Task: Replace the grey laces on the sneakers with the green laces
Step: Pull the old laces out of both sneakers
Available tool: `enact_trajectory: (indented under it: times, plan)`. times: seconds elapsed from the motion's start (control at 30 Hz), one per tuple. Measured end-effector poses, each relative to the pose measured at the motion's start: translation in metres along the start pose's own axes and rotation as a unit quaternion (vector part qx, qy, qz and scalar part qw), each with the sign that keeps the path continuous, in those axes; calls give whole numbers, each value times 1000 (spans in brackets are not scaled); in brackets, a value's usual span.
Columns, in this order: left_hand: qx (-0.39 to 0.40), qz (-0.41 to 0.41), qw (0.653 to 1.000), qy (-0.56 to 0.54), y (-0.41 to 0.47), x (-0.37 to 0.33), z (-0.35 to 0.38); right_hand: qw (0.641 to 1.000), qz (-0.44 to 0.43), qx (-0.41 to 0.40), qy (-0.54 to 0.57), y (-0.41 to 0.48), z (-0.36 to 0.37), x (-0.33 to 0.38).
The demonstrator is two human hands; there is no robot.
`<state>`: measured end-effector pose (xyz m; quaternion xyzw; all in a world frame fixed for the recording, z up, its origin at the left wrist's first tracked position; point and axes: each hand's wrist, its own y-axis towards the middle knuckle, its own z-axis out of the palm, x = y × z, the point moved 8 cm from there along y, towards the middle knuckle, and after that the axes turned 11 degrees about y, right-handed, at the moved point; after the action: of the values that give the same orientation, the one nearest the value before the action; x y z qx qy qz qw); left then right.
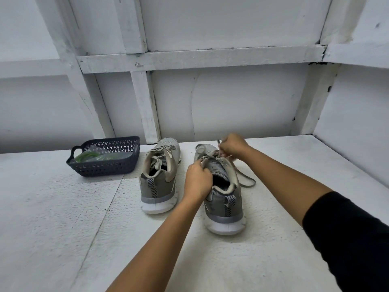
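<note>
Your left hand was curled over the near side of the right sneaker, fingers gripping its upper beside the tongue. Your right hand was closed just beyond it, fingertips pinching the grey lace above the eyelets, with one lace tip standing up past the knuckles and a slack loop lying on the table to the right of the shoe. The left sneaker stood just beside the right one, untouched, its own grey lace threaded and tied. Both shoes stood heel towards you on a white, rough-textured table set against a white panelled wall with painted battens. A dark perforated basket stood on the table to the left of the shoes, holding the green laces in clear wrapping.
</note>
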<state>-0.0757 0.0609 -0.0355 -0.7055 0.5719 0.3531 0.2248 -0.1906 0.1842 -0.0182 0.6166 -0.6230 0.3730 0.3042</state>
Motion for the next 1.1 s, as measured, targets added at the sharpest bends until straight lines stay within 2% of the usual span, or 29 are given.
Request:
enact_trajectory:
  times: [0.1,0.17,0.23,0.27,0.33,0.4,0.43,0.53,0.57,0.63,0.7,0.77,0.83,0.9,1.1]
  plan:
    - [2,-2,1000,0,1,1,0,967,10,-91,240,6,-29,12]
    - [3,-5,1000,1,2,1,1,942,-12,-151,299,10,-49,20]
    - [4,-5,1000,4,2,1,1,955,-29,-175,236,6,-56,23]
    - [5,-4,1000,4,2,2,1,970,-23,-156,183,4,-51,20]
    - [3,-4,1000,4,2,2,2,995,24,-57,84,-3,-27,5]
    - [0,-2,1000,6,3,2,2,998,50,44,-16,-12,-2,-8]
    - [-1,-1,1000,8,4,2,2,995,39,62,-61,-14,5,-10]
    - [-6,0,1000,12,4,1,1,990,-19,24,-140,-12,7,1]
    - [-8,0,1000,12,4,1,1,991,-31,13,-129,-11,7,5]
    - [-9,1,1000,14,5,2,1,1000,-10,-4,-13,-4,4,5]
    - [-6,1,1000,14,5,3,3,988,22,-46,144,0,-8,6]
    - [-3,1,1000,13,6,4,3,970,-3,-106,218,1,-30,16]
    - [-4,1,1000,10,6,3,3,951,-60,-179,244,-2,-57,29]
    - [-5,1,1000,8,5,3,2,939,-79,-203,266,-5,-69,32]
    - [-10,1,1000,19,6,5,3,982,17,-90,167,-13,-30,-4]
